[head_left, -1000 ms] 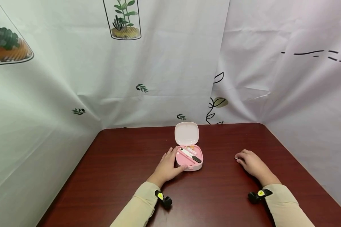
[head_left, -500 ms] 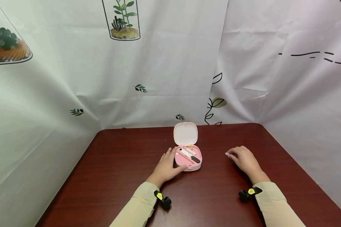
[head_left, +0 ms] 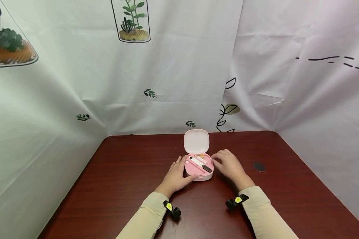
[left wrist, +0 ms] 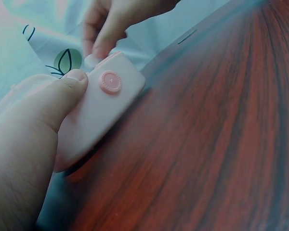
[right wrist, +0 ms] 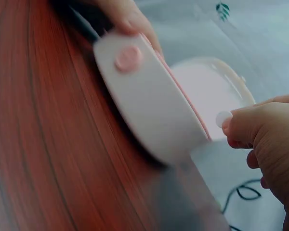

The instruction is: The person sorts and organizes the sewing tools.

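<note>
A small pink-and-white case [head_left: 198, 177] stands on the table with its white lid [head_left: 196, 141] raised at the back. Inside lie a white tool with a dark end [head_left: 201, 164] and a thin pink stick [head_left: 197, 167]. My left hand [head_left: 175, 177] holds the case at its left, thumb on the front rim beside a round pink button [left wrist: 110, 82]. At the right rim, my right hand [head_left: 230, 165] pinches a small, round, whitish disc [right wrist: 224, 119] between thumb and fingers. Whether the disc touches the case cannot be told.
A dark grey round piece [head_left: 259, 166] lies on the brown table [head_left: 131, 172] at the right. Behind the table hangs a white printed cloth [head_left: 173, 66]. A small orange-yellow item [head_left: 201, 155] sits at the back of the case.
My right hand has come left from the right side of the table to the case, carrying the whitish disc. The dark round piece is now uncovered. My left hand keeps its hold.
</note>
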### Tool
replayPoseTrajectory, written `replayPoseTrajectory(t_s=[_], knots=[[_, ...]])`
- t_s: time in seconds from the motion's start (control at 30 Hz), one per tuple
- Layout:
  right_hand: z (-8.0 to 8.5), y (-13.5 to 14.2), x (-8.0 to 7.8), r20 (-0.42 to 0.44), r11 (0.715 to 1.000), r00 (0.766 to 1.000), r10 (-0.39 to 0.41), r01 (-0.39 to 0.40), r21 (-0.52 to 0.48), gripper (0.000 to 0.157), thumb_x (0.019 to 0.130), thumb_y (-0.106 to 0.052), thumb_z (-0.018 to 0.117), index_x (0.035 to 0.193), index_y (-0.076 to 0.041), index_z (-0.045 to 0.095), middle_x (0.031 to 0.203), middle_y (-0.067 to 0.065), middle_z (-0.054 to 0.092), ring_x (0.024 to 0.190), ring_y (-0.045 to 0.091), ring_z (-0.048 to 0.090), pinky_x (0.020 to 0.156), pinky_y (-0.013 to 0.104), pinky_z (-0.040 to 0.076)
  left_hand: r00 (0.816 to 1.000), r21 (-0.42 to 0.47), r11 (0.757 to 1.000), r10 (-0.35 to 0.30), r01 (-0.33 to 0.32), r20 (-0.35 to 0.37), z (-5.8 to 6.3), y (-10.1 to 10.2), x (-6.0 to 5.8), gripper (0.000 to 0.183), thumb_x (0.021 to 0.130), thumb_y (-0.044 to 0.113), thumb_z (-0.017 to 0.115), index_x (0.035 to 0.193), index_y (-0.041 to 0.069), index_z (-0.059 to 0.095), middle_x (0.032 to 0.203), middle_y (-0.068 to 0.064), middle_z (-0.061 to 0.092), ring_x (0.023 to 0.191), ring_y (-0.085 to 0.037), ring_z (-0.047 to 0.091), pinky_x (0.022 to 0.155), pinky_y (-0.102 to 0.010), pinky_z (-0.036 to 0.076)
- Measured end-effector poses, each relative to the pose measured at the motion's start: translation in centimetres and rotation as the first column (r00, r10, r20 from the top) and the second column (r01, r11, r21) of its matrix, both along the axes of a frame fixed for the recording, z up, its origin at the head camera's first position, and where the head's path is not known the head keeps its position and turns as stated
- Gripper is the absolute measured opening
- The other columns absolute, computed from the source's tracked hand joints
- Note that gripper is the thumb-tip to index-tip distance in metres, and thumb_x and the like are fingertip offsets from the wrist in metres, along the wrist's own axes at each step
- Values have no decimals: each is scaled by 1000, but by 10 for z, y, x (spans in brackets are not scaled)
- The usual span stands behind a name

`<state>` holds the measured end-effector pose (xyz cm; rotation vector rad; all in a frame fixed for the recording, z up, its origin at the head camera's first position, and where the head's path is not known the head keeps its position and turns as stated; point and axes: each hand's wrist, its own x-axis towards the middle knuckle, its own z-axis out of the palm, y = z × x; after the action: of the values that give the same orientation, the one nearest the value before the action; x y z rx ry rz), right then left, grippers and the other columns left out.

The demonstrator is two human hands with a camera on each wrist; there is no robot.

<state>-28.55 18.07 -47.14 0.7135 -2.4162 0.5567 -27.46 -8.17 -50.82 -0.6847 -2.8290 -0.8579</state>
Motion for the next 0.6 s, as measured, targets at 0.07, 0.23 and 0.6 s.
replayPoseTrajectory(t_s=[0.07,0.23,0.6], knots=[[1,-11,0,21,1000,1000,6,-6,7,9,82,-10,81,91,-11,78,84,-3,69,82,18,58,75,38,52,1000,-5,1000,0,0,-1,0,0,0,99,88,68,60,159,7,28,160,-14,37,152,-32,24,120,-55,23],[5,-36,0,49,999,998,37,-38,25,8,82,-10,81,87,-14,76,82,-5,67,79,14,53,70,33,49,1000,-8,1000,4,-4,3,3,0,1,99,89,69,59,159,7,28,161,-13,36,153,-32,23,121,-54,22],[5,-72,2,27,988,996,83,-86,127,5,80,-13,81,83,-14,77,84,-2,71,82,19,62,78,37,54,1000,-23,1000,7,-8,-22,-1,1,0,99,89,68,60,159,5,29,160,-14,37,152,-33,25,120,-56,23]])
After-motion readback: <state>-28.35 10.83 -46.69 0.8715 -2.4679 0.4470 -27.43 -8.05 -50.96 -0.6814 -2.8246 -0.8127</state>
